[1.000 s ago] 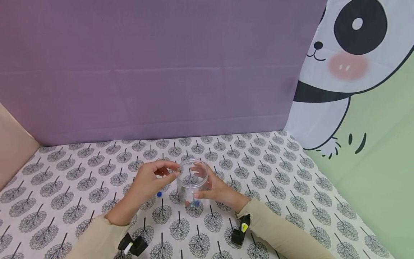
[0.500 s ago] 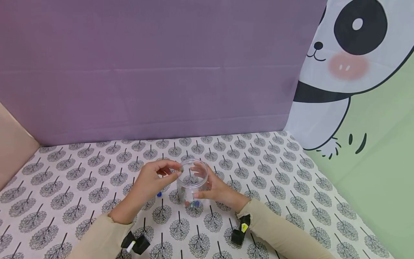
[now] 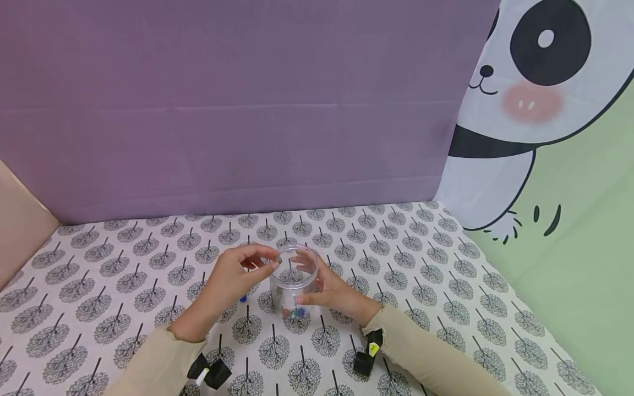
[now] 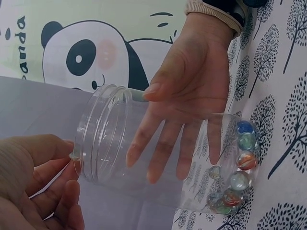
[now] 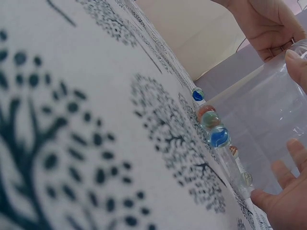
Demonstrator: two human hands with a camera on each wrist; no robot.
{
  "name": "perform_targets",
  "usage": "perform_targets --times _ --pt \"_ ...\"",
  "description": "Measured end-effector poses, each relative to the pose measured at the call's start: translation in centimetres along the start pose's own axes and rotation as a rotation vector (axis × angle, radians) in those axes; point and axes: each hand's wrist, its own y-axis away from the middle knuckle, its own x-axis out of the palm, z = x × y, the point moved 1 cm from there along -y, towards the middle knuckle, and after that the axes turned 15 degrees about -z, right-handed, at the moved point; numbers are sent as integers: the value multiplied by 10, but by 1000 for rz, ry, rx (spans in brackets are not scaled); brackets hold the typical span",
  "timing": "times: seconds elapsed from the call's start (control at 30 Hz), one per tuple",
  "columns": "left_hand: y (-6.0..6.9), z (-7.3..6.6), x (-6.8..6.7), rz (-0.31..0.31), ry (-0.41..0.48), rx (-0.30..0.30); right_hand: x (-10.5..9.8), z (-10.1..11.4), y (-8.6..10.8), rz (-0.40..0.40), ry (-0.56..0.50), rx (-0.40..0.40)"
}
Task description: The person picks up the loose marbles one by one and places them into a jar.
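Observation:
A clear plastic jar (image 3: 293, 286) stands upright on the cloth, its mouth uncovered. Several glass marbles (image 4: 247, 160) in blue, green and orange lie on its bottom. My right hand (image 3: 329, 289) holds the jar from the right, thumb on the near side and fingers round the back. At the left of the rim, my left hand (image 3: 242, 269) pinches a small greenish marble (image 4: 74, 156) between thumb and index finger, mostly hidden by the fingertips. Outside the jar, a blue marble (image 3: 243, 298) rests on the cloth below my left hand.
A white cloth (image 3: 148, 297) printed with dark trees covers the table. Behind it rises a purple backdrop (image 3: 223, 110), and a green panel (image 3: 584, 231) with a panda drawing borders the right. A beige panel (image 3: 22, 220) stands at the left.
My left hand has shifted slightly right, bringing the pinched marble to the jar's rim. The right hand and the jar stay in place.

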Motion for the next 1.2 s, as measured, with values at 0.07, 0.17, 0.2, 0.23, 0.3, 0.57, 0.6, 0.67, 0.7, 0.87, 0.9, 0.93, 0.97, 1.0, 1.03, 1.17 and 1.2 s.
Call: perform_targets --times 0.07,0.17,0.2,0.23,0.3,0.57,0.6,0.67,0.7,0.87,0.9,0.93,0.97,1.0,1.03,1.17,1.2 --pt "0 0 0 -6 3 -2 0 0 0 0 10 1" --pt "0 -1 -1 -12 8 -3 0 2 1 -1 17 6" --pt "0 -1 -1 -12 8 -4 0 3 1 -1 18 9" --pt "0 -1 -1 -12 9 -4 0 7 2 2 17 9" --pt "0 -1 -2 -8 10 -4 1 14 4 8 10 12" --pt "2 0 -5 -12 19 11 1 19 5 8 17 0" --pt "2 1 -6 -13 20 11 1 16 4 6 16 -8" --pt "3 1 -7 -20 16 11 1 8 1 4 12 -14" --pt "3 2 -8 -24 13 15 1 4 0 3 7 -17" --pt "2 4 -12 -38 4 11 0 1 -1 -3 -10 -25" --pt "3 4 -12 -39 7 6 0 1 -1 -4 -10 -27" --pt "3 5 -13 -40 7 1 1 2 -1 -5 -9 -28" --pt "3 5 -14 -43 7 -3 1 2 -1 -7 -8 -29" --pt "3 6 -15 -45 6 -6 1 2 -1 -9 -6 -28" --pt "3 6 -15 -46 6 -7 1 2 -1 -10 -4 -29" --pt "4 9 -18 -54 5 0 2 3 0 -16 5 -29" --pt "5 9 -18 -53 9 -2 2 3 0 -17 10 -29"
